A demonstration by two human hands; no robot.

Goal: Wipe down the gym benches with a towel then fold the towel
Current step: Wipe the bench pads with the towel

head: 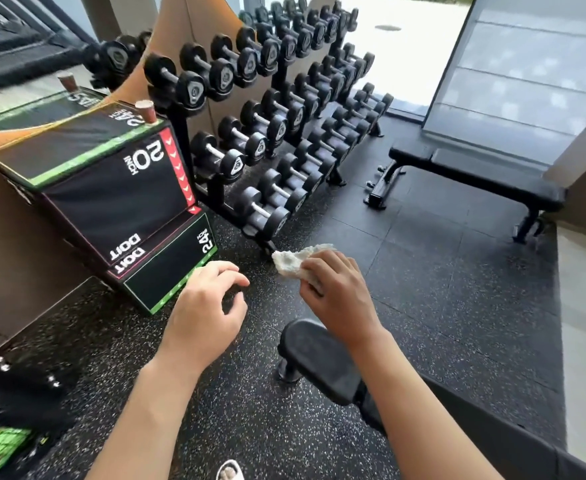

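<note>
My right hand (336, 292) grips a small bunched white towel (293, 259), held in the air above the speckled floor. My left hand (208, 303) hovers to its left with loosely curled fingers and holds nothing. Just below my right wrist is the padded end of a black gym bench (319, 358), which runs toward the lower right under my right forearm. A second black flat bench (475, 174) stands at the right by the window wall, apart from both hands.
A three-tier rack of black dumbbells (267, 133) fills the middle. Stacked black plyo boxes (111, 188) sit at the left, with a paper cup (146, 111) on top. Black speckled rubber floor (423, 306) lies between the benches. A shoe tip (230, 471) shows at the bottom.
</note>
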